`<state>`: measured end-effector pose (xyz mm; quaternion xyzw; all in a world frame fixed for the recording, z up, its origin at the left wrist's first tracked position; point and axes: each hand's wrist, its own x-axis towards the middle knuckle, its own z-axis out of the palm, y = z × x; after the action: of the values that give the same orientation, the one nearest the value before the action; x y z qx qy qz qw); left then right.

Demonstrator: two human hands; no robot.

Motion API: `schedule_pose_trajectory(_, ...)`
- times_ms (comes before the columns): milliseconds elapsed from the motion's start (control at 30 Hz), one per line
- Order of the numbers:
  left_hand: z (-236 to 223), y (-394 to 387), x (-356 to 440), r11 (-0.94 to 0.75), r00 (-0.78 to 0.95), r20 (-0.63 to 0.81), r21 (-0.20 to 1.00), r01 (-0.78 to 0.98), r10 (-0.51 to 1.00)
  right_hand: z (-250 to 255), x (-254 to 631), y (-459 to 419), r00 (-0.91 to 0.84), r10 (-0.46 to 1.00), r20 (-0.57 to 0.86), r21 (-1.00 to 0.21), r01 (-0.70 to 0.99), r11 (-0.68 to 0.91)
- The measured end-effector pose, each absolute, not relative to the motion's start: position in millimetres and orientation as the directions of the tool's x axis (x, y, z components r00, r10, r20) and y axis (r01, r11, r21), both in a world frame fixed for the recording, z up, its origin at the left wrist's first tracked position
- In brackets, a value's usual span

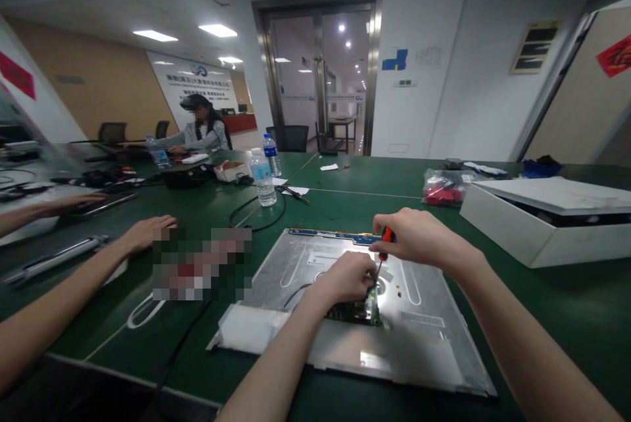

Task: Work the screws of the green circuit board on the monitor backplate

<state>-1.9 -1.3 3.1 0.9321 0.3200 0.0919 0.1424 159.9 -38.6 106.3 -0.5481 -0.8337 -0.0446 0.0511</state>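
Observation:
A flat silver metal panel (424,336) lies on the green table (542,304) in front of me. A small green circuit board (362,310) sits on it near the middle. My left hand (345,277) is closed, its fingers pressing on the circuit board. My right hand (419,238) is wrapped round a screwdriver (387,238) with an orange-red handle. The screwdriver's shaft points down at the board, right beside my left fingers. A blue strip runs along the panel's far edge.
A white open box (547,218) stands at the right, a bag of red parts (444,188) behind it. Water bottles (262,179) and a black cable are at centre-left. Another person's arms (89,264) reach in from the left. A seated person (202,126) works farther back.

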Motion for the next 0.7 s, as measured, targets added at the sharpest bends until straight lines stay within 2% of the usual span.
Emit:
schedule_pose_trajectory(233, 6.8, -3.2, -1.0, -0.744, 0.772, 0.065, 0.329, 0.581, 0.632, 105.7, 161.5, -38.5, -0.447, 0.883, 0.147, -0.045, 0.888, 0.457)
schedule_pose_trajectory(700, 9.0, -3.1, -0.8, -0.721, 0.754, 0.043, 0.336, 0.606, 0.655, 108.8, 162.7, -39.3, -0.429, 0.894, 0.131, -0.046, 0.898, 0.438)
